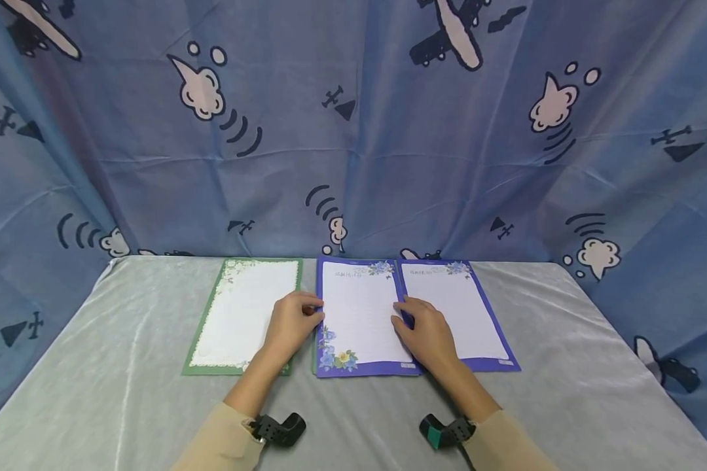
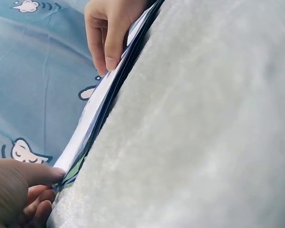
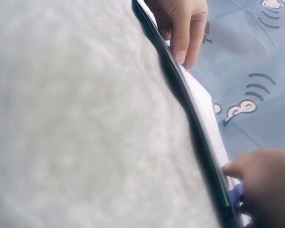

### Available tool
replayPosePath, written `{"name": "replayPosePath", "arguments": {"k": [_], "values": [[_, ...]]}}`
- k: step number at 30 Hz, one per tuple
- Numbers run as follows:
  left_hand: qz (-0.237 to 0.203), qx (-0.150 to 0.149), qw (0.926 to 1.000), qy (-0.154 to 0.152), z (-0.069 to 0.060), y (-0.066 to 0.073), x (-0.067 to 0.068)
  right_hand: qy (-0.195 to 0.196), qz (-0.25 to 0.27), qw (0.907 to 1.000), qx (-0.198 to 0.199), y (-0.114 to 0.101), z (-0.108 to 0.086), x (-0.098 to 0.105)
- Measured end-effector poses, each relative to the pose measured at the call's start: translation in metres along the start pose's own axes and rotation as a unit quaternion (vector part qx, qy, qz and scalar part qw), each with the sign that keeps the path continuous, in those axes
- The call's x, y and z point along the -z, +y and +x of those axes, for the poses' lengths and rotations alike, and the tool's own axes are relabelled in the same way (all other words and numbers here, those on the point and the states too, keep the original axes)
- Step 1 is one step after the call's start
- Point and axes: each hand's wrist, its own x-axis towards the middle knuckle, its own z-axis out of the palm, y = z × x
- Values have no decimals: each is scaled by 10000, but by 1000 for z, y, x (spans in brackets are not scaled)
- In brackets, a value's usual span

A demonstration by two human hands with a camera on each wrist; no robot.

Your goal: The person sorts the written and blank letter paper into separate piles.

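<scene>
In the head view, a purple-bordered sheet of floral stationery paper (image 1: 362,314) lies in the middle, on top of other sheets whose green edge peeks out below. My left hand (image 1: 291,319) pinches its left edge, and my right hand (image 1: 429,332) grips its right edge. The left wrist view has the left thumb (image 2: 42,175) on top with fingers curled below the edge. From the right wrist, the right hand (image 3: 268,185) has its thumb on the paper's face, fingers partly hidden. A green-bordered sheet (image 1: 241,314) lies left, a second purple-bordered sheet (image 1: 453,307) right.
A pale plush cloth (image 1: 124,327) covers the table. Behind it hangs a blue curtain (image 1: 294,131) printed with planes and clouds, which also drapes along both sides. A black wrist device (image 1: 279,430) sits on the left wrist and another (image 1: 446,432) on the right.
</scene>
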Motion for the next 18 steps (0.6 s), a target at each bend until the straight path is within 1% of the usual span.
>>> {"name": "replayPosePath", "arguments": {"k": [6, 12, 15, 18], "values": [[10, -35, 10000, -25, 1, 1, 1, 4, -14, 10000, -61, -1, 1, 0], [67, -30, 9999, -122, 1, -2, -1, 7, -28, 10000, -86, -2, 1, -1], [-41, 38, 9998, -171, 1, -4, -2, 42, -37, 10000, -65, -1, 1, -2], [-173, 104, 9997, -134, 0, -4, -3, 79, -26, 10000, -30, 1, 1, -3]]}}
